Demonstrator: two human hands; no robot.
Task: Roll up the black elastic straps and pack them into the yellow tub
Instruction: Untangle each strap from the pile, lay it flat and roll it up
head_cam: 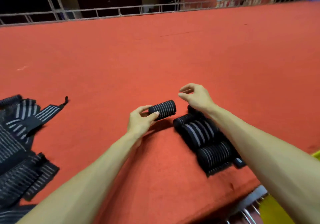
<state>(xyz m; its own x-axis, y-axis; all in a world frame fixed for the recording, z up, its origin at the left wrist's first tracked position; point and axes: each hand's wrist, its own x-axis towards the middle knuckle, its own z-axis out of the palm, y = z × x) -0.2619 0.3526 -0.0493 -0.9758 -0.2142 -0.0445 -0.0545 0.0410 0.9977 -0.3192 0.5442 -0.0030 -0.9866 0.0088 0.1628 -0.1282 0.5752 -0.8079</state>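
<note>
A big table [155,59] with a red cloth top stands here. On its left side lies a messy heap of loose black straps [15,145] with pale stripes, piled on each other. On the right, near the front edge, rolled-up straps [204,133] lie side by side, touching.

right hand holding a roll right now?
No, the right hand is empty, fingers loosely curled, near the row of finished rolls; the left hand grips the single rolled strap.
</note>
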